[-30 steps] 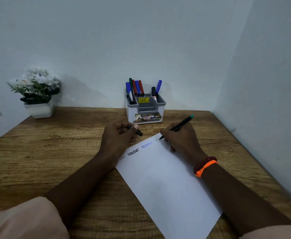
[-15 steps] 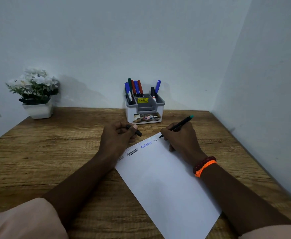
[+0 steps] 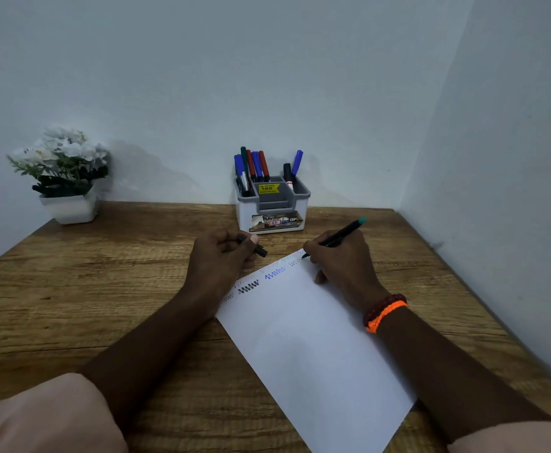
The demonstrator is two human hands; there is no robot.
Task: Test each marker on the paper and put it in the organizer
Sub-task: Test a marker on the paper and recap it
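Observation:
A white sheet of paper (image 3: 313,341) lies slanted on the wooden desk, with black, blue and fainter zigzag marks along its top edge. My right hand (image 3: 339,263) grips a thin black marker with a teal end (image 3: 342,235), its tip touching the paper's top right corner. My left hand (image 3: 218,259) rests at the paper's left edge and pinches a black cap (image 3: 259,250). The grey and white organizer (image 3: 272,204) stands at the back against the wall, holding several blue, red, green and black markers upright.
A white pot with white flowers (image 3: 63,178) stands at the back left of the desk (image 3: 87,289). Walls close the desk off behind and on the right.
The marker tip has shifted slightly along the paper's top right corner, where a faint zigzag now shows. My left hand stays in place with the cap.

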